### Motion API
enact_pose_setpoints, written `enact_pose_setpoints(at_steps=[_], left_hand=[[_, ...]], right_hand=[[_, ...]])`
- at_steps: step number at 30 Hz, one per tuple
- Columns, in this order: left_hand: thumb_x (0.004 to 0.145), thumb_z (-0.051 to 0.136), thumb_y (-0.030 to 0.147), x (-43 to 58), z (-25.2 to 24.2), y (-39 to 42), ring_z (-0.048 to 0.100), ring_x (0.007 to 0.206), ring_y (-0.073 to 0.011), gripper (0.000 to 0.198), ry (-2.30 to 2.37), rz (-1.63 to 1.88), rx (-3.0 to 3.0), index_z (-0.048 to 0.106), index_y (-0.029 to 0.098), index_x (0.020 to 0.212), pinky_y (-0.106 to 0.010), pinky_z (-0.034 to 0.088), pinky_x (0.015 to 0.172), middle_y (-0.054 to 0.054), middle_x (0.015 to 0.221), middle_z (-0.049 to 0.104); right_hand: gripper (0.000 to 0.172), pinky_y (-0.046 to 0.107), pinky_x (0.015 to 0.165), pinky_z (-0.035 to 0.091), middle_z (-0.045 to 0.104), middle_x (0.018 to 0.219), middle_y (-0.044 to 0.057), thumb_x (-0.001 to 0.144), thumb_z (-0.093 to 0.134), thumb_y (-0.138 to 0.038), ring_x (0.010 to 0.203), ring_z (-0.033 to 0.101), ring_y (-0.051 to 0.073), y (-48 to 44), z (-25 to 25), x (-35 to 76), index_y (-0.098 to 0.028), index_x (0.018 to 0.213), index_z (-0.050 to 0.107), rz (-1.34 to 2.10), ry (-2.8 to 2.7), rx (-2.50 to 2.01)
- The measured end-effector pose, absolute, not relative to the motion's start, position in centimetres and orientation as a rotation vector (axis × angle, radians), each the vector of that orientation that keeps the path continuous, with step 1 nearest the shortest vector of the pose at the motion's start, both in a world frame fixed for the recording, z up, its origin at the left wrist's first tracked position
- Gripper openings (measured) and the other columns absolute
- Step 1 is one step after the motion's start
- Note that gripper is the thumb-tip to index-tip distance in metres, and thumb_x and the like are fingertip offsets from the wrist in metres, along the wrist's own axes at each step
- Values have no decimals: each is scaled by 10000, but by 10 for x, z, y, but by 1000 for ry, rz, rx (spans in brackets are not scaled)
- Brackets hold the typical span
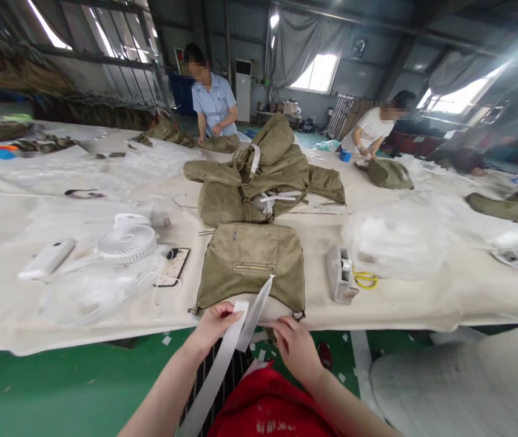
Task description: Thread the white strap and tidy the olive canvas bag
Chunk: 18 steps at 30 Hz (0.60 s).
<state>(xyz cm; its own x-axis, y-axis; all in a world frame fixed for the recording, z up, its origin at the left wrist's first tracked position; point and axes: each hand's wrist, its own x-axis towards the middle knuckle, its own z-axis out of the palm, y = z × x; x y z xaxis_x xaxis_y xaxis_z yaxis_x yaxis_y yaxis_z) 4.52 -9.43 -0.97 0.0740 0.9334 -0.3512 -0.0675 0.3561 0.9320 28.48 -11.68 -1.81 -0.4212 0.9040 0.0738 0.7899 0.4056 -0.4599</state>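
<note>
An olive-green bag (250, 261) lies flat at the near edge of the cloth-covered table (36, 315), zipper side up. My left hand (213, 325) is closed on a long white strip (236, 346) that runs up over the bag's lower edge and down toward my lap. My right hand (296, 347) is at the bag's bottom right corner, fingers curled on its edge beside the strip.
A pile of olive bags (263, 176) sits behind the flat one. To the left lie a small white fan (127, 241), a phone (174, 265) and a white power bank (47, 259). To the right are a tape dispenser (341, 273), yellow scissors (366, 279) and clear plastic bags (395, 240). Two people work across the table.
</note>
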Motion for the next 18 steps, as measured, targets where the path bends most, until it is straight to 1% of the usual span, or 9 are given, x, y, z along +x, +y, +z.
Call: enact_pose_setpoints(at_steps=[3, 5, 8, 9, 11, 12, 14, 16, 18], left_hand=[[623, 719, 530, 43, -11, -99, 368, 507, -68, 410, 1284, 879, 1042, 582, 145, 651, -210, 284, 507, 56, 537, 484], [662, 680, 545, 46, -14, -101, 391, 529, -81, 406, 1260, 828, 1124, 604, 146, 675, -215, 303, 518, 43, 561, 503], [728, 619, 545, 55, -19, -102, 445, 579, -104, 402, 1206, 752, 1254, 626, 144, 720, -222, 343, 549, 20, 621, 544], [740, 605, 546, 58, -20, -103, 456, 589, -109, 403, 1193, 725, 1286, 625, 144, 727, -222, 351, 554, 17, 629, 549], [746, 592, 551, 64, -21, -104, 466, 598, -116, 405, 1175, 678, 1325, 615, 147, 735, -221, 360, 560, 18, 634, 551], [746, 589, 552, 66, -20, -104, 465, 599, -117, 405, 1170, 662, 1338, 610, 148, 737, -220, 360, 561, 19, 633, 549], [752, 581, 547, 70, -19, -104, 457, 601, -114, 399, 1162, 645, 1366, 605, 149, 739, -215, 355, 561, 22, 636, 541], [760, 573, 532, 72, -17, -103, 443, 600, -110, 385, 1164, 638, 1406, 604, 149, 734, -211, 348, 561, 24, 639, 531], [766, 567, 515, 72, -16, -102, 429, 599, -107, 373, 1178, 637, 1452, 601, 147, 715, -209, 339, 561, 25, 632, 517]], right_hand=[[273, 343, 765, 491, 693, 870, 144, 898, 432, -274, 841, 660, 245, -93, -36, 298, -162, 955, 675, 445, -2278, -2052], [308, 352, 716, 487, 697, 831, 164, 885, 457, -354, 805, 669, 272, -79, -46, 303, -145, 845, 681, 412, -2243, -2256], [328, 340, 672, 474, 698, 845, 171, 850, 493, -409, 807, 668, 280, -66, -57, 307, -143, 774, 669, 441, -2139, -2341], [311, 323, 648, 466, 698, 813, 161, 842, 498, -396, 782, 667, 265, -64, -59, 308, -148, 752, 662, 488, -2066, -2353], [242, 279, 568, 430, 673, 659, 104, 821, 509, -334, 653, 646, 207, -63, -62, 309, -170, 698, 638, 653, -1839, -2330], [199, 257, 515, 397, 630, 561, 62, 803, 519, -294, 562, 609, 174, -63, -63, 310, -182, 673, 620, 807, -1661, -2276], [157, 227, 413, 301, 495, 408, -21, 770, 527, -237, 395, 472, 115, -64, -64, 311, -199, 623, 564, 1154, -1244, -2091], [201, 216, 354, 205, 366, 356, -75, 776, 501, -232, 314, 319, 78, -65, -63, 311, -208, 577, 477, 1413, -920, -1895], [247, 205, 333, 156, 292, 368, -102, 800, 468, -249, 302, 223, 60, -68, -61, 311, -214, 565, 403, 1566, -792, -1784]])
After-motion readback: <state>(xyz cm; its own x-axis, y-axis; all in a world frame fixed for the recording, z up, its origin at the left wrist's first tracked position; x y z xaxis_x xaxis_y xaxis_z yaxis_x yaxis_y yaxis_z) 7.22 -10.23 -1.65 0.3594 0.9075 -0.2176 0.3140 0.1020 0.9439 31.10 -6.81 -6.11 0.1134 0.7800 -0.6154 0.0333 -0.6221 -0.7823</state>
